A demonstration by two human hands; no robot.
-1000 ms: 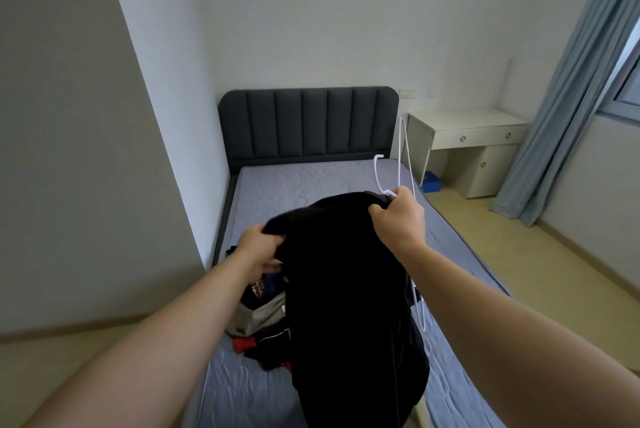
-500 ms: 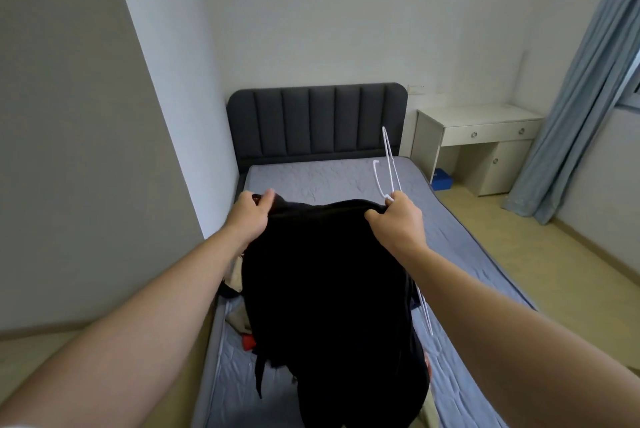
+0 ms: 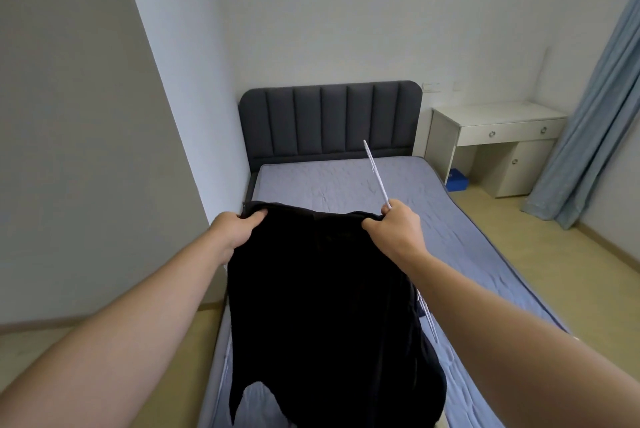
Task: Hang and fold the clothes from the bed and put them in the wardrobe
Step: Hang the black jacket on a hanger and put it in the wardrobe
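Currently: black garment (image 3: pixel 325 306) spread w/ left hand (image 3: pixel 235 230) gripping one top corner. Right hand (image 3: pixel 394 230) grips other corner plus white hanger (image 3: pixel 375 175), prob. for hanging.

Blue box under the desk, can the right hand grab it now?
Probably not. The right hand grips the black garment and white hanger, and the blue box sits far off, beside the bed.

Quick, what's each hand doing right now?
Left hand: closed, gripping the top edge of the black garment.
Right hand: closed, holding the garment's other corner and a white hanger.
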